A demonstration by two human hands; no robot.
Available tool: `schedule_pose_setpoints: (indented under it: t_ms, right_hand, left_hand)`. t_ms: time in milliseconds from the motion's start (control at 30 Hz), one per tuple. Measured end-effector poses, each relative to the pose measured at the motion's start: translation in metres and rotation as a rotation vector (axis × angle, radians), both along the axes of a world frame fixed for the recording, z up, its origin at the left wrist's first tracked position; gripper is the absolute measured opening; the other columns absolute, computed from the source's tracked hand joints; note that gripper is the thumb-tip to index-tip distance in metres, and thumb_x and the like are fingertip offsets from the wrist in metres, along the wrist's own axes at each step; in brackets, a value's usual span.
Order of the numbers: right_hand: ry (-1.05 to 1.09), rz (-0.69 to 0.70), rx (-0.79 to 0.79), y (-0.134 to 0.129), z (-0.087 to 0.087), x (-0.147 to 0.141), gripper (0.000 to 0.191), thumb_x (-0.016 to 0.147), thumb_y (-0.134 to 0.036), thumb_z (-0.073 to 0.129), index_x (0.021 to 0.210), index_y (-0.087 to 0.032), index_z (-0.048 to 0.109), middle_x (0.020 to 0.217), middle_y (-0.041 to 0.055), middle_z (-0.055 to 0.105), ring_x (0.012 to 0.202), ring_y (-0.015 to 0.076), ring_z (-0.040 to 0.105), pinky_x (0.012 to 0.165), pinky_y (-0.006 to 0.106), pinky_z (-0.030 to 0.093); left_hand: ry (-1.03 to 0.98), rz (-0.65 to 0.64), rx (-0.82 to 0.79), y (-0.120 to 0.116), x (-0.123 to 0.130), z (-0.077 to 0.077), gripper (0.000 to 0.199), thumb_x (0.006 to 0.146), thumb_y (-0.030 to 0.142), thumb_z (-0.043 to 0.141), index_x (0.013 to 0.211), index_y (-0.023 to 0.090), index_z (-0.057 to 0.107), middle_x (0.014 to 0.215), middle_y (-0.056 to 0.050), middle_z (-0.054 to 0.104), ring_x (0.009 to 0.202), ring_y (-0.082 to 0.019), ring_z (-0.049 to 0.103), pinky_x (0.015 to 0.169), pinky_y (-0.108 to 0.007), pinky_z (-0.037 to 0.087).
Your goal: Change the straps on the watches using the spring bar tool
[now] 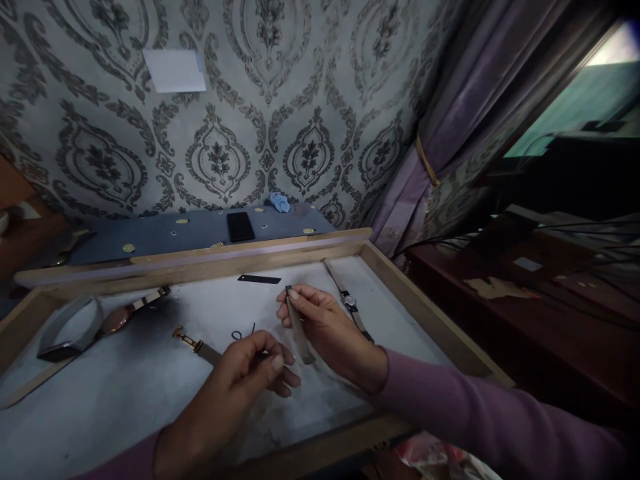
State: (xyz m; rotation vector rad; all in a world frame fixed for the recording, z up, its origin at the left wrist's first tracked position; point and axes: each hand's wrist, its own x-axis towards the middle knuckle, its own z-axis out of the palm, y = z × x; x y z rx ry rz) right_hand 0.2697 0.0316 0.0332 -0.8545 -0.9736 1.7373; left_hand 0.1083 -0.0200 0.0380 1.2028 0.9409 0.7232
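My right hand (333, 327) pinches a narrow greyish-brown watch strap (299, 333) between thumb and fingers. Its dark end points up and its free end hangs over the tray. Close by on the left, my left hand (253, 373) is curled, thumb near the fingertips; anything small between them is hidden. A strap with a gold-coloured clasp (189, 340) runs behind the left hand, and I cannot tell whether the hand touches it. Right of my hands lies a small watch (349, 301) on a slim strap. Beyond them is a dark flat strip (259, 279), with a thin black curled piece (237, 335) nearer.
A wooden-framed tray (400, 273) with a pale bottom surrounds the work. At its left are a rose-coloured watch (116, 321) and a grey-banded watch (75, 333). Behind the frame, a phone (240, 227) and a crumpled blue cloth (279, 203) rest on dark fabric.
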Motion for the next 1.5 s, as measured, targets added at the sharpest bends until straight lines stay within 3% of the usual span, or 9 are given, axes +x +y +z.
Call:
schedule_pose_setpoints:
  t_ms: [100, 267, 367, 467, 600, 867, 1167, 1300, 1500]
  right_hand:
    - [-0.087, 0.037, 0.095, -0.003, 0.002, -0.001, 0.026, 0.08, -0.04, 0.067, 0.078, -0.014, 0.064, 0.061, -0.0011, 0.057, 0.056, 0.0079, 0.047, 0.058, 0.021, 0.037]
    - [-0.188, 0.117, 0.196, -0.008, 0.004, -0.002, 0.024, 0.084, -0.036, 0.062, 0.078, -0.013, 0.063, 0.06, -0.0015, 0.056, 0.055, 0.0062, 0.047, 0.056, 0.019, 0.038]
    - [-0.19, 0.162, 0.154, -0.01, 0.003, -0.002, 0.026, 0.084, -0.04, 0.061, 0.08, -0.015, 0.059, 0.061, -0.0023, 0.056, 0.049, 0.0066, 0.048, 0.048, 0.019, 0.038]
    - [-0.183, 0.236, 0.055, -0.012, 0.002, -0.003, 0.026, 0.086, -0.042, 0.058, 0.086, -0.017, 0.055, 0.061, -0.003, 0.057, 0.041, 0.0059, 0.043, 0.036, 0.017, 0.026]
    - [-0.139, 0.26, 0.012, -0.011, 0.002, -0.004, 0.019, 0.086, -0.031, 0.053, 0.09, -0.014, 0.06, 0.059, -0.0011, 0.056, 0.041, 0.0045, 0.037, 0.038, 0.018, 0.018]
    - [-0.096, 0.233, -0.056, -0.009, 0.004, -0.005, 0.026, 0.074, -0.02, 0.049, 0.089, -0.009, 0.068, 0.065, 0.004, 0.059, 0.049, 0.0075, 0.041, 0.043, 0.022, 0.025]
    - [-0.092, 0.23, -0.162, -0.003, -0.009, -0.01, 0.025, 0.069, -0.014, 0.053, 0.089, -0.012, 0.067, 0.07, 0.005, 0.061, 0.054, 0.0097, 0.046, 0.043, 0.021, 0.035]
    - [-0.062, 0.237, -0.203, 0.0, -0.019, -0.008, 0.025, 0.073, -0.011, 0.052, 0.094, -0.012, 0.065, 0.077, 0.0077, 0.066, 0.062, 0.0119, 0.056, 0.054, 0.022, 0.047]
    - [-0.03, 0.191, -0.29, 0.004, -0.021, -0.007, 0.021, 0.078, -0.007, 0.052, 0.094, -0.013, 0.064, 0.08, 0.009, 0.07, 0.073, 0.0133, 0.067, 0.069, 0.024, 0.053]
  left_hand:
    - [0.072, 0.076, 0.036, 0.007, -0.004, 0.011, 0.036, 0.083, 0.051, 0.056, 0.083, 0.015, 0.054, 0.079, -0.006, 0.064, 0.069, -0.014, 0.058, 0.065, -0.027, 0.048]
    - [0.023, 0.173, 0.147, 0.017, -0.008, 0.022, 0.028, 0.084, 0.042, 0.057, 0.078, 0.015, 0.055, 0.088, -0.006, 0.06, 0.088, -0.018, 0.057, 0.076, -0.029, 0.05]
    - [0.011, 0.218, 0.127, 0.02, -0.01, 0.021, 0.024, 0.083, 0.038, 0.058, 0.08, 0.014, 0.058, 0.088, -0.005, 0.06, 0.081, -0.015, 0.056, 0.075, -0.028, 0.048]
    - [-0.018, 0.256, 0.091, 0.022, -0.012, 0.019, 0.022, 0.082, 0.035, 0.06, 0.081, 0.014, 0.06, 0.091, -0.004, 0.061, 0.08, -0.013, 0.055, 0.074, -0.026, 0.046]
    - [-0.045, 0.276, 0.008, 0.023, -0.018, 0.017, 0.022, 0.081, 0.035, 0.063, 0.077, 0.014, 0.061, 0.089, -0.005, 0.062, 0.082, -0.014, 0.055, 0.072, -0.025, 0.045]
    - [-0.014, 0.378, -0.026, 0.024, -0.042, 0.02, 0.022, 0.077, 0.034, 0.068, 0.076, 0.012, 0.061, 0.086, -0.006, 0.062, 0.083, -0.015, 0.055, 0.067, -0.022, 0.046]
    - [-0.029, 0.645, -0.008, 0.021, -0.11, 0.035, 0.017, 0.073, 0.027, 0.074, 0.078, 0.014, 0.063, 0.087, -0.003, 0.064, 0.079, -0.013, 0.059, 0.064, -0.021, 0.048]
    - [0.082, 0.629, 0.016, 0.018, -0.126, 0.028, 0.023, 0.07, 0.032, 0.076, 0.075, 0.014, 0.064, 0.083, -0.004, 0.064, 0.077, -0.013, 0.059, 0.063, -0.021, 0.046]
    - [0.297, 0.478, 0.094, 0.017, -0.122, 0.015, 0.028, 0.072, 0.041, 0.071, 0.077, 0.015, 0.064, 0.091, -0.006, 0.066, 0.074, -0.014, 0.055, 0.064, -0.023, 0.042]
